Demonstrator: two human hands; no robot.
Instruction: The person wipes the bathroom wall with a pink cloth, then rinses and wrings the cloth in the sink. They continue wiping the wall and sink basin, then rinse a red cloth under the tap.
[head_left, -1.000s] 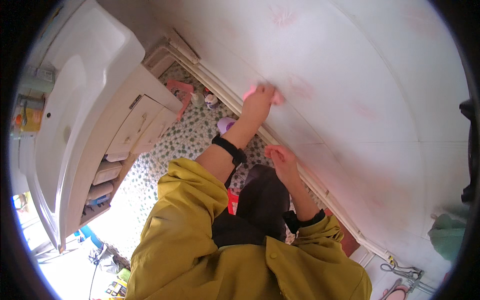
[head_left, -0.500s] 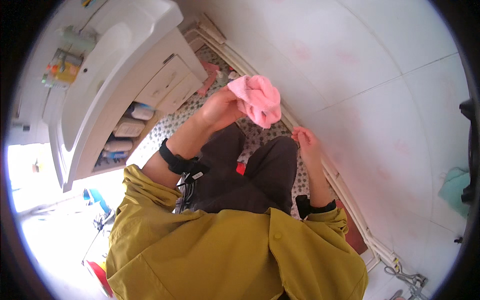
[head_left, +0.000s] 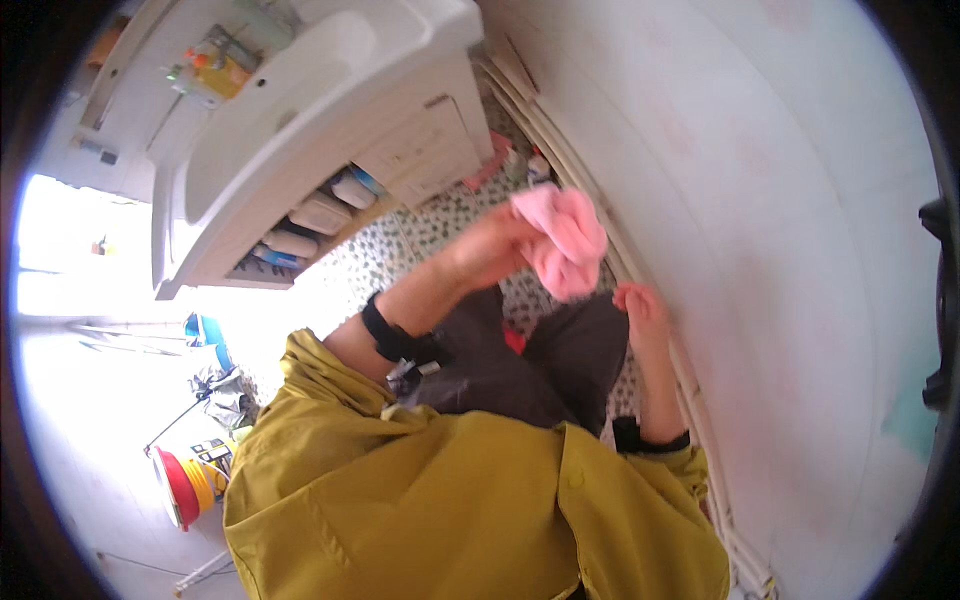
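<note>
A crumpled pink cloth, perhaps a towel, hangs from my left hand. The fingers pinch it by its left side, and it is held up in front of my knees, apart from the wall. My right hand is raised beside my right knee, close to the wall pipes. Its fingers are loosely bent and apart, with nothing seen in them. Dark bands circle both forearms.
To the left stands a white washbasin on a cabinet whose open shelf holds several bottles. Pipes run along the foot of the tiled wall. A red and yellow bucket lies at lower left; another pink cloth is by the cabinet.
My view has turned toward the left, so the basin and both hands sit farther right in the picture. The left hand still grips the pink cloth; the bucket shows more fully.
</note>
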